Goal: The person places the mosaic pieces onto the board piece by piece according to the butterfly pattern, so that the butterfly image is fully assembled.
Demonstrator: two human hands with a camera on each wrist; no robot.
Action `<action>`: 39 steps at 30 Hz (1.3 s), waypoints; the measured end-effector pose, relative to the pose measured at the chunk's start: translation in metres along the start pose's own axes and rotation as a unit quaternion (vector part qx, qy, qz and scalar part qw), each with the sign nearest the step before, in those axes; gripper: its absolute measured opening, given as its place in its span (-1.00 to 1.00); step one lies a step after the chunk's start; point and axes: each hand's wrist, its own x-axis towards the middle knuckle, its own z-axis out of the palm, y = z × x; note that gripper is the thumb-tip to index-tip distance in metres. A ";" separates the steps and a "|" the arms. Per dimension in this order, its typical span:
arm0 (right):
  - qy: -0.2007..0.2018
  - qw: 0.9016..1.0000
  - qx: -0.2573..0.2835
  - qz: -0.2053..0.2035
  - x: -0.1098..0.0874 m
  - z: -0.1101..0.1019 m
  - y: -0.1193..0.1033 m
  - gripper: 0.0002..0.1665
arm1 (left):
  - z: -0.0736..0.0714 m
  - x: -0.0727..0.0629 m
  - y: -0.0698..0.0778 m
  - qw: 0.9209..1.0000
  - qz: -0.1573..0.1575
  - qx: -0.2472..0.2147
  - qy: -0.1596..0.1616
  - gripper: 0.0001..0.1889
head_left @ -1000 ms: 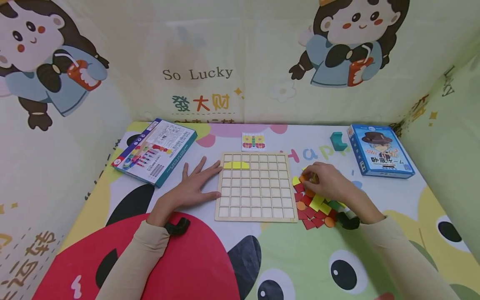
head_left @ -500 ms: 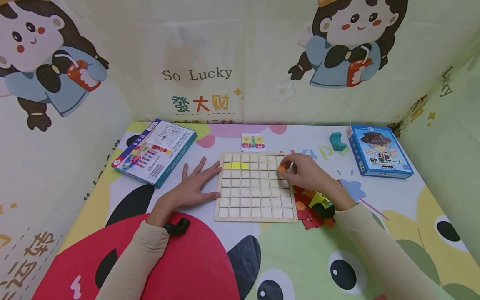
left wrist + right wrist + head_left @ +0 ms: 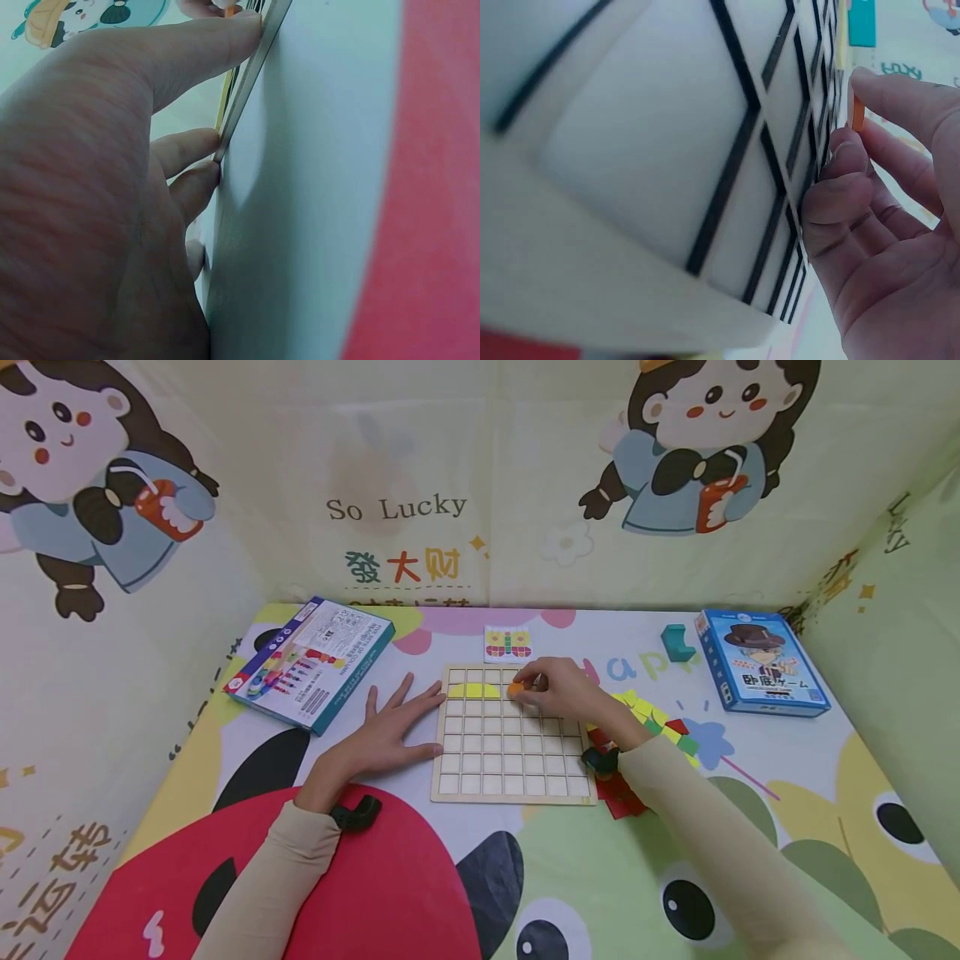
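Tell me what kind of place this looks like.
Likely a play corner for games or puzzles: there's a wooden grid board with loose colored pieces beside it, a blue game box, and a cartoon-printed wall covering.

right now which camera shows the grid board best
The head view: nearly the whole grid board shows from above. The left wrist view catches mostly its edge; the right wrist view, its cells close up, slanted.
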 end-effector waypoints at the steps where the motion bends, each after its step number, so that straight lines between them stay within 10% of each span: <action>1: -0.001 1.000 -0.001 0.002 0.002 0.001 0.000 -0.63 | 0.000 0.000 0.000 1.000 0.000 0.000 0.000 -0.04; 26: -0.014 1.000 0.018 0.015 0.005 0.004 0.002 -0.55 | 0.001 0.000 0.000 1.000 0.002 0.003 0.004 -0.03; 39: 0.030 0.997 0.037 0.064 -0.031 -0.041 0.021 -0.59 | 0.000 0.002 -0.001 1.000 -0.003 0.008 -0.002 -0.02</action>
